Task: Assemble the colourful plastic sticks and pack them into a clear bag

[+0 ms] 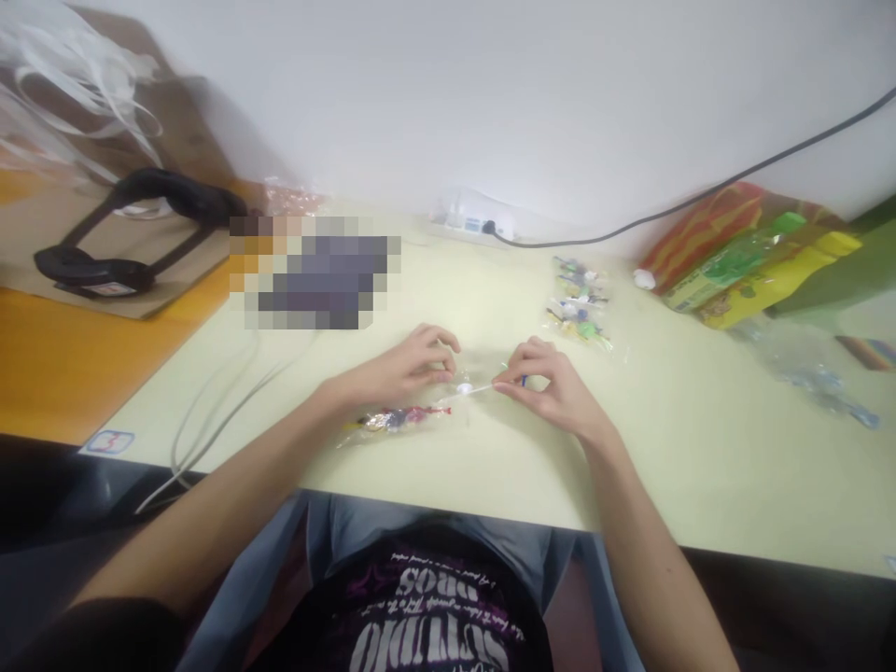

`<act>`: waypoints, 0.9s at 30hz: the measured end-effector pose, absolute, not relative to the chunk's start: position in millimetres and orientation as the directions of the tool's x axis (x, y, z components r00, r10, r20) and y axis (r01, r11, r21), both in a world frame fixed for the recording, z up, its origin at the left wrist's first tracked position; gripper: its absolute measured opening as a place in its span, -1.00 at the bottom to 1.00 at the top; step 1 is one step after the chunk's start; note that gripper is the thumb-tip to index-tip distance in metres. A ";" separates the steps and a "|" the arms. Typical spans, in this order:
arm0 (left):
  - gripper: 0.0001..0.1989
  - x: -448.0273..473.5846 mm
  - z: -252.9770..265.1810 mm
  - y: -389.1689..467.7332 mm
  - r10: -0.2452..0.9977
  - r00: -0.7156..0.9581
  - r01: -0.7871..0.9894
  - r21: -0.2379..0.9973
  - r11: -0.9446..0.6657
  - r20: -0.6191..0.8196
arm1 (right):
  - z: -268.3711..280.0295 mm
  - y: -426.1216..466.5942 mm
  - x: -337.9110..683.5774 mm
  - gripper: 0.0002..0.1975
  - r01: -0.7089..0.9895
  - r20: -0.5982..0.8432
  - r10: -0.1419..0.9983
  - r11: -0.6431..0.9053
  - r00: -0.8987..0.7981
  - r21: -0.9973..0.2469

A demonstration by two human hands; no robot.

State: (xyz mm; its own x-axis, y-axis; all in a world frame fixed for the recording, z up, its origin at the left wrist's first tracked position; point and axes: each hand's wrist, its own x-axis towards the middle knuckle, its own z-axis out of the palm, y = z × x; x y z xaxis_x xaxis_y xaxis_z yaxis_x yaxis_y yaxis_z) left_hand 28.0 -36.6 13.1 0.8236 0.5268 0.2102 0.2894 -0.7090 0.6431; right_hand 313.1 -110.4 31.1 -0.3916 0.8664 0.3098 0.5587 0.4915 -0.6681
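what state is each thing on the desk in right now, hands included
left hand: fingers curled, pinching the clear packet
right hand: fingers pinched on the packet's other end
clear packet: held just above the table between both hands
filled packet: lying flat by the left wrist
packet pile: lying loose beyond the right hand
black cable: plugged into the power strip
snack bags: lying flat at far right

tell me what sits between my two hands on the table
In the head view, a clear plastic sleeve with a small white piece spans the gap between the left hand and right hand; both pinch it.
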 end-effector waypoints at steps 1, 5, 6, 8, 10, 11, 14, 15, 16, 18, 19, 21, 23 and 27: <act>-0.82 27.9 13.5 -36.7 0.528 0.821 0.281 0.652 -0.704 0.218 | 29.1 -110.0 310.6 -0.77 0.566 0.310 0.865 0.495 -0.395 -0.659; -0.83 28.6 13.6 -37.1 0.535 0.810 0.248 0.686 -0.684 0.241 | 18.6 -107.8 296.8 -0.81 0.611 0.319 0.851 0.523 -0.418 -0.594; -0.82 29.0 13.2 -37.3 0.537 0.809 0.244 0.692 -0.679 0.241 | 15.8 -107.2 292.5 -0.82 0.617 0.320 0.844 0.534 -0.431 -0.578; -0.80 29.7 12.1 -37.2 0.538 0.808 0.241 0.700 -0.672 0.238 | 10.8 -105.8 283.3 -0.85 0.622 0.320 0.828 0.557 -0.460 -0.549; -0.78 29.5 10.9 -36.5 0.545 0.806 0.248 0.706 -0.663 0.228 | 7.1 -104.2 273.8 -0.87 0.625 0.333 0.816 0.577 -0.473 -0.526; -0.77 28.9 10.6 -35.8 0.551 0.804 0.253 0.710 -0.657 0.223 | 5.7 -103.3 269.3 -0.88 0.627 0.346 0.809 0.587 -0.475 -0.512; -0.76 25.0 10.4 -32.4 0.574 0.787 0.263 0.719 -0.643 0.226 | 2.8 -99.7 257.3 -0.88 0.642 0.385 0.790 0.613 -0.477 -0.461; -0.76 23.3 10.6 -31.0 0.579 0.782 0.263 0.719 -0.643 0.232 | 2.1 -98.3 254.1 -0.88 0.647 0.388 0.785 0.619 -0.483 -0.446; -0.76 21.9 10.8 -29.6 0.582 0.778 0.264 0.718 -0.645 0.237 | 1.4 -97.0 251.4 -0.89 0.651 0.383 0.782 0.622 -0.492 -0.435; -0.77 20.2 11.4 -27.4 0.588 0.770 0.264 0.716 -0.646 0.246 | 0.1 -94.4 246.9 -0.90 0.652 0.362 0.779 0.627 -0.512 -0.426; -0.77 20.1 11.8 -26.7 0.590 0.768 0.261 0.719 -0.644 0.249 | -0.5 -93.1 245.1 -0.91 0.648 0.353 0.775 0.631 -0.524 -0.426; -0.76 21.2 13.1 -26.0 0.603 0.753 0.246 0.737 -0.630 0.264 | -1.5 -90.6 241.9 -0.90 0.640 0.345 0.770 0.638 -0.537 -0.428; -0.76 22.8 15.3 -25.7 0.634 0.717 0.221 0.769 -0.600 0.289 | -2.3 -87.7 239.1 -0.88 0.640 0.337 0.773 0.634 -0.538 -0.434; -0.70 19.4 22.8 -23.9 0.699 0.673 0.254 0.811 -0.527 0.244 | -3.6 -80.8 234.0 -0.85 0.621 0.322 0.769 0.637 -0.553 -0.457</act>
